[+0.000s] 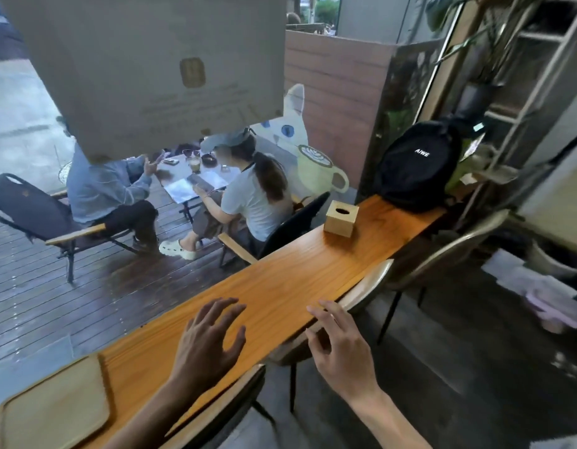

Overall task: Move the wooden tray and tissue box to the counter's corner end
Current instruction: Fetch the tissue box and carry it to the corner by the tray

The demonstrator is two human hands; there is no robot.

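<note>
A pale wooden tray (54,406) lies flat at the near left end of the orange wooden counter (280,280), with nothing on it. A small wooden tissue box (340,218) stands further along the counter, toward its far right end. My left hand (209,338) hovers over the counter's middle, fingers spread, holding nothing, to the right of the tray. My right hand (339,348) is at the counter's near edge, fingers apart, empty. Both hands are well short of the tissue box.
A black backpack (416,166) sits on the counter's far corner end. Chairs (361,286) are tucked under the counter's near side. Beyond the window, two people sit at an outdoor table (196,183). A shelf with plants (507,92) stands at the right.
</note>
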